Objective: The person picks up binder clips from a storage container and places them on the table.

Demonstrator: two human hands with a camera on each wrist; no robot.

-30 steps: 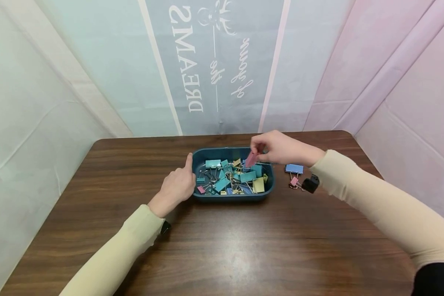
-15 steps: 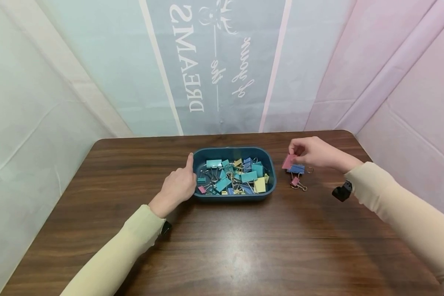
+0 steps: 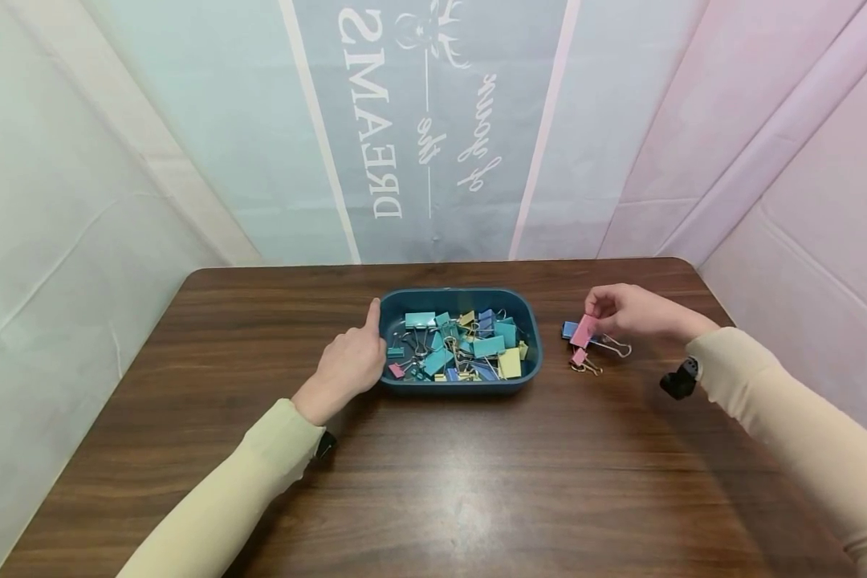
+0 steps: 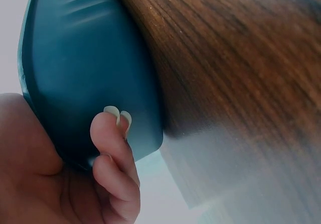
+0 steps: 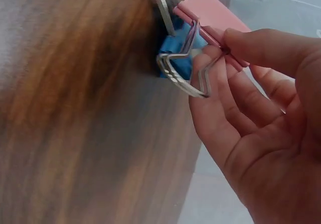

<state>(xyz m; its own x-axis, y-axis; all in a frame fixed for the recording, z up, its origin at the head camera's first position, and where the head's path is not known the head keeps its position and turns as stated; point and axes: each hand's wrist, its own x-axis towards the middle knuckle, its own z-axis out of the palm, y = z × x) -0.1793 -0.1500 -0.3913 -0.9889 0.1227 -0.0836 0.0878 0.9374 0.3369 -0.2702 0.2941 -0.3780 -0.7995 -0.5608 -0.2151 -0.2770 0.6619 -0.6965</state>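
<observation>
My right hand (image 3: 628,311) pinches a large pink binder clip (image 3: 584,331) between thumb and fingers, right of the box. In the right wrist view, the pink body (image 5: 213,10) is at the thumb and its wire handles loop over the fingers. The pink clip overlaps a blue binder clip (image 3: 568,329) on the table, with a small pink binder clip (image 3: 580,356) just in front. My left hand (image 3: 350,359) holds the left end of the dark teal box (image 3: 462,387), index finger straight along its edge. In the left wrist view, other fingers curl beside the outer wall (image 4: 85,73).
Inside the box lie several binder clips, among them a teal one (image 3: 488,347), a yellow one (image 3: 509,363) and a small pink one (image 3: 396,370). The brown wooden table (image 3: 433,482) ends at a printed cloth (image 3: 433,120) behind.
The right hand has carried the large pink binder clip from over the box rightward to the blue binder clip. The left hand has stayed at the box's left end.
</observation>
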